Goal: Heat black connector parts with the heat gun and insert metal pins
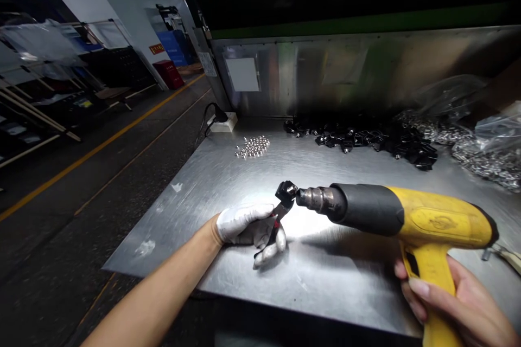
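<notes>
My left hand (pixel 254 230), in a white glove, is closed around a dark hand tool (pixel 280 211) with a bit of red on it; it looks like pliers, though the palm hides much of it. At the tool's upper end sits a small black part (pixel 286 191) with a shiny metal piece in it. My right hand (pixel 451 293), bare, grips the handle of a yellow heat gun (pixel 443 222). The metal nozzle (pixel 319 199) points left, its tip right beside the black part. Whether they touch I cannot tell.
Small metal pieces (pixel 253 146) stand grouped on the steel table (pixel 175 227). Black parts (pixel 366 138) lie piled at the back, with shiny metal pieces (pixel 484 154) and plastic bags at right. A power strip (pixel 223 122) with a black plug sits at the back left corner.
</notes>
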`<state>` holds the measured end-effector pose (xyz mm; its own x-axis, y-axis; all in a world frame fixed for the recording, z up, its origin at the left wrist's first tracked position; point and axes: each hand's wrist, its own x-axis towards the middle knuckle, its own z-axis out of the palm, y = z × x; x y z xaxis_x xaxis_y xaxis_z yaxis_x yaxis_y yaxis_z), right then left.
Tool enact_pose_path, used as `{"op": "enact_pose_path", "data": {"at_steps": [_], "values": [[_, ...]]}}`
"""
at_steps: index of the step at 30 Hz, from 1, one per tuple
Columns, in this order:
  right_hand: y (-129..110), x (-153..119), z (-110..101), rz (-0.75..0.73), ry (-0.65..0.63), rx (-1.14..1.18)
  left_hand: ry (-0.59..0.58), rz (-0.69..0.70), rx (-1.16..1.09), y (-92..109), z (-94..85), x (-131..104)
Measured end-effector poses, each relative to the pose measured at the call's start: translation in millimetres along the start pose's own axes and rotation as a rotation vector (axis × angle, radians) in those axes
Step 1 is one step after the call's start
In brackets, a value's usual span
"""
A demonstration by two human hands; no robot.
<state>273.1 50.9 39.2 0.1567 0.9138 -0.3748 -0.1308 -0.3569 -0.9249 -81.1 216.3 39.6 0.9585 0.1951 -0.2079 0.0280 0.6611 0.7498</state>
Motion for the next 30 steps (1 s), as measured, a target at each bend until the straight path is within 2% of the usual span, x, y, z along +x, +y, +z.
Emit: {"op": "enact_pose_path", "data": {"at_steps": [7,11,18,23,30], "values": [[0.2,2.9,-1.3,-0.006,-0.028,0.009,0.026,0.025,0.006,-2.3,0.6,1.4],[-0.8,3.1,-1.0,0.004,-0.060,0.015,0.080,0.045,0.013,-1.5,5.6,3.6],[-3.9,5.8,-2.5,0.020,-0.164,-0.031,0.184,0.089,0.100,2.7,16.2,8.0],[0.6,11.4,-8.8,0.009,-0.230,-0.055,0.196,0.105,0.119,3.5,18.2,8.3],[-6.3,6.5,-2.1,0.013,-0.179,-0.042,0.186,0.105,0.123,3.1,17.5,8.6]]}}
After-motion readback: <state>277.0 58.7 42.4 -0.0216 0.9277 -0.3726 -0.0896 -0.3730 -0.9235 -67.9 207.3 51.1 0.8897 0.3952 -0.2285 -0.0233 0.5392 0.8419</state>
